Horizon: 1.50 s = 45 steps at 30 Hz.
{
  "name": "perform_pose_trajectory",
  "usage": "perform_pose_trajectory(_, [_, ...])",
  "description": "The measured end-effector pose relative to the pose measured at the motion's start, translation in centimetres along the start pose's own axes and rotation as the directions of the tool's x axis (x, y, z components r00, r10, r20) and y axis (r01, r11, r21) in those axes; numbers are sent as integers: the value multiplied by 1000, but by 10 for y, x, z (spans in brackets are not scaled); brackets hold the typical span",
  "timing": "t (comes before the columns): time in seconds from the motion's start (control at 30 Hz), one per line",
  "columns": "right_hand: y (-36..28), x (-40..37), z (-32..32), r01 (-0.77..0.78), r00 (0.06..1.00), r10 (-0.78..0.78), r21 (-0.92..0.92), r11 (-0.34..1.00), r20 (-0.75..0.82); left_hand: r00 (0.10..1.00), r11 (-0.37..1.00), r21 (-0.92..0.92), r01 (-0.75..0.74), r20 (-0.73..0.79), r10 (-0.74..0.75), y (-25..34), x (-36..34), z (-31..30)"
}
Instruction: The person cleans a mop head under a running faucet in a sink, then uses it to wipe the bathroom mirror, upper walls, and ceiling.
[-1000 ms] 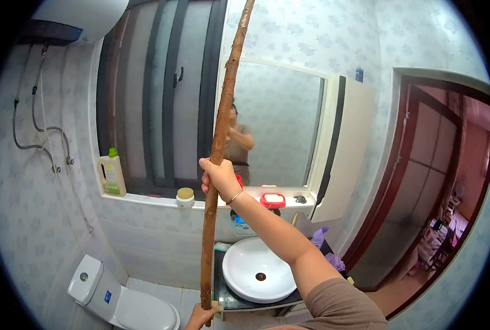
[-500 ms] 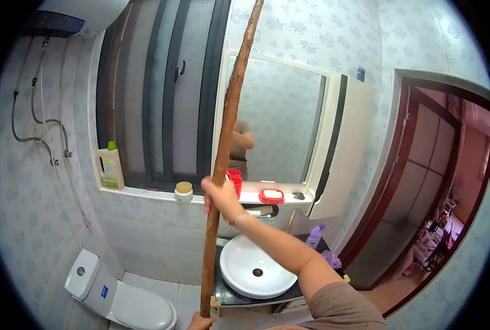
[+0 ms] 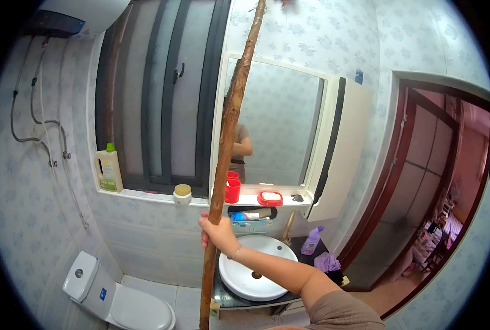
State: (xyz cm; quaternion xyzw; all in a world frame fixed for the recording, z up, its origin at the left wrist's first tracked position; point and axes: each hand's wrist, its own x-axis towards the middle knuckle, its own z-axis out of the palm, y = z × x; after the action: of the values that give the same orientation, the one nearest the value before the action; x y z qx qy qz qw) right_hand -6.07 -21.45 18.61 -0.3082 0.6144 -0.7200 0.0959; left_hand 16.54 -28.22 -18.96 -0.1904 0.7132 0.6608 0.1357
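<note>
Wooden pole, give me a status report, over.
Grip: right hand shut on wooden pole; left hand out of view. Pole near upright, top past frame edge. Nearby: red cup and sink close beside it.

Pole [image 3: 227, 137]: one.
Hand [image 3: 218, 232]: one in sight.
Bottles: two on show — a green-capped bottle [image 3: 108, 169] and a purple bottle [image 3: 311, 241].
Red cup [image 3: 232, 190]: one for certain; the red just above it may be only its reflection.
Jar [image 3: 183, 193]: one.
Soap dish [image 3: 271, 198]: one.
Sink [image 3: 275, 248]: one.
Tap [image 3: 286, 226]: one.
Toilet [image 3: 91, 283]: one.
Mirror [image 3: 281, 126]: one.
</note>
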Motion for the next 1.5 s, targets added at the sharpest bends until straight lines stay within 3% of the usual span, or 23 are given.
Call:
perform_pose_trajectory(0.1, [-32,28,-3,80,996,-81,-17,997,-26,999,998,56,-19,-38,22,59,11,-14])
perform_pose_trajectory(0.17, [-58,54,-8,127,990,-135,-131,983,-50,998,997,72,-27,-46,31,93,15,-20])
perform_pose_trajectory(0.23, [-75,67,-9,115,991,-119,-56,992,-69,992,991,-57,-118,39,120,116,19,-23])
perform_pose_trajectory(0.33, [-67,59,-13,153,986,-157,-69,986,-48,983,989,-114,-92,147,109,108,23,-20])
perform_pose_trajectory(0.37, [-57,50,-12,147,984,-155,-91,985,-90,968,984,-35,-174,177,178,111,7,-16])
perform_pose_trajectory(0.43, [-28,30,-11,116,988,-121,-54,992,-91,982,991,-10,-132,132,132,17,42,0])
perform_pose_trajectory(0.47, [-21,16,-9,82,992,-89,-84,993,-85,993,996,16,-90,80,88,-2,44,6])
perform_pose_trajectory(0.5, [-15,4,-6,49,995,-55,-72,996,-83,973,969,97,-228,43,225,-24,41,6])
perform_pose_trajectory(0.53, [-13,-1,-5,19,997,-24,-61,998,-80,973,968,96,-231,44,228,-22,36,5])
perform_pose_trajectory(0.6, [-19,8,-5,29,997,-32,-46,999,-66,999,999,41,-15,47,14,-14,31,4])
perform_pose_trajectory(0.73, [-56,50,-7,158,984,-164,-88,984,-69,994,997,-22,-70,81,72,89,17,-20])
perform_pose_trajectory(0.8, [-78,64,-6,154,981,-157,-31,988,-110,988,992,-64,-112,98,118,123,13,-27])
perform_pose_trajectory(0.9, [-74,63,-8,133,985,-141,-88,987,-97,971,983,-154,-101,198,131,121,15,-30])
perform_pose_trajectory(0.93, [-64,56,-9,193,977,-200,-97,977,-72,971,984,-147,-105,199,133,112,17,-31])
perform_pose_trajectory(1.07, [-21,10,2,40,993,-50,-98,994,-104,992,999,-40,-21,120,26,6,17,-9])
perform_pose_trajectory(1.13, [-10,-5,5,28,995,-33,-48,998,-95,995,1000,-15,4,102,-3,-3,8,-7])
perform_pose_trajectory(1.27, [-28,18,3,92,993,-94,-35,995,-69,992,999,4,32,126,-32,37,-2,-16])
perform_pose_trajectory(1.43, [-73,58,-2,154,982,-159,-55,987,-99,977,998,18,-60,205,55,108,18,-35])
perform_pose_trajectory(1.5, [-70,54,-5,151,982,-163,-121,981,-95,965,985,-64,-159,202,169,121,0,-29])
